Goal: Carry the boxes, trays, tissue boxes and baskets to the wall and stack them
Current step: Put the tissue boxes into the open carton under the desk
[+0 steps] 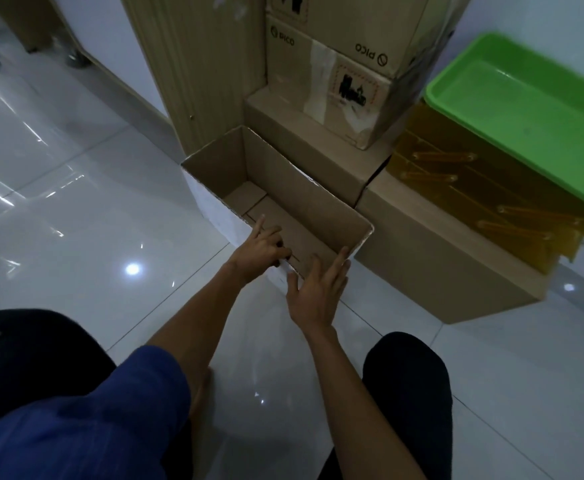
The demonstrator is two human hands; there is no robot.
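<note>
An open-topped cardboard box [304,192] with a white outer side stands on the tiled floor against a stack of closed cardboard boxes [346,74]. My left hand [261,249] rests on its near rim, fingers curled over the edge into the box. My right hand [320,292] is spread flat against the box's near corner, fingers apart, not gripping. To the right, a green plastic tray [526,109] sits on top of yellow trays [474,188], which rest on a long cardboard box [439,258].
A ribbed beige panel [193,64] stands upright behind the open box at the wall. Glossy white floor tiles [75,202] spread to the left. My knees in dark trousers frame the bottom of the view. A doorway with chair wheels is at the far top left.
</note>
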